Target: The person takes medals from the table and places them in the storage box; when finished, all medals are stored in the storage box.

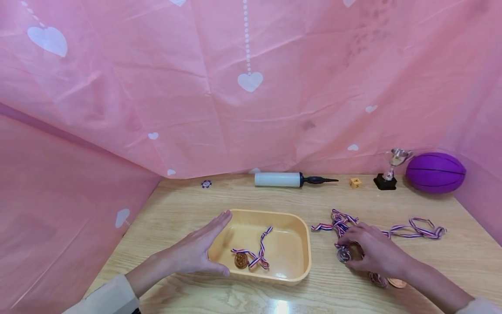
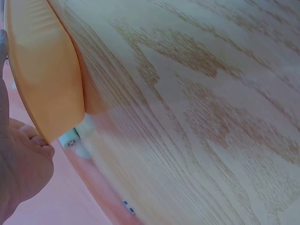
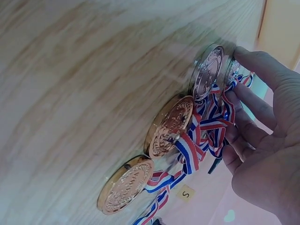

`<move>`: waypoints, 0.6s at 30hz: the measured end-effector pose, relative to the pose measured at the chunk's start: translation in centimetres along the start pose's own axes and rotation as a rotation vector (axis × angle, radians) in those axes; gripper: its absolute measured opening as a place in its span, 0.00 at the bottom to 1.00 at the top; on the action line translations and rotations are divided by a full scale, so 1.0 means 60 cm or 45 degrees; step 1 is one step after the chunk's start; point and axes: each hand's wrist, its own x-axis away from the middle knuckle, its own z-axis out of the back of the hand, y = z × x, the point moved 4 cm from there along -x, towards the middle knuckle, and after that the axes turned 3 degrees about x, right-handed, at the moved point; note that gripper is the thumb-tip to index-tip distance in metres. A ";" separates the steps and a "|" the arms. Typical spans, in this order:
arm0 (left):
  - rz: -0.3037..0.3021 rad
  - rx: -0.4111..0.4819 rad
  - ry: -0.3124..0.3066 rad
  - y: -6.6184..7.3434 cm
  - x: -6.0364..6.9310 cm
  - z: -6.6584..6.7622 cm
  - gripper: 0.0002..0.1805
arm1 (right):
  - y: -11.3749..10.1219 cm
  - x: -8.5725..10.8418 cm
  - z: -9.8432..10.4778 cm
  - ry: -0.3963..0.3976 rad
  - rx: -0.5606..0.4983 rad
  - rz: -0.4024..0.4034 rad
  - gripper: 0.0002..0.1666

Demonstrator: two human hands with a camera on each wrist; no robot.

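My left hand [image 1: 198,250] is spread with straight fingers at the left rim of a yellow tray [image 1: 290,214]; the left wrist view has this hand [image 2: 23,159] against the tray's wall. Inside the tray lies a bronze-coloured medal [image 1: 241,261] on a striped ribbon [image 1: 260,253]. On the table to the right, my right hand [image 1: 372,250] pinches a silver medal [image 1: 344,254] between thumb and fingers. Close by in the right wrist view are another silver medal [image 3: 208,72] and two gold-coloured medals [image 3: 171,126], their red, white and blue ribbons [image 3: 206,126] tangled near my fingers.
Along the back stand a white hand pump [image 1: 278,179] with a black nozzle, a poker chip [image 1: 206,184], a yellow letter cube [image 1: 355,183], a small silver trophy [image 1: 388,172] and a purple ball [image 1: 435,172]. A pink heart-patterned sheet [image 1: 196,109] hangs behind the wooden table.
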 end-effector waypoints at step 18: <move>0.001 0.003 -0.012 -0.002 0.001 -0.001 0.74 | -0.001 -0.004 0.008 -0.097 0.001 -0.063 0.24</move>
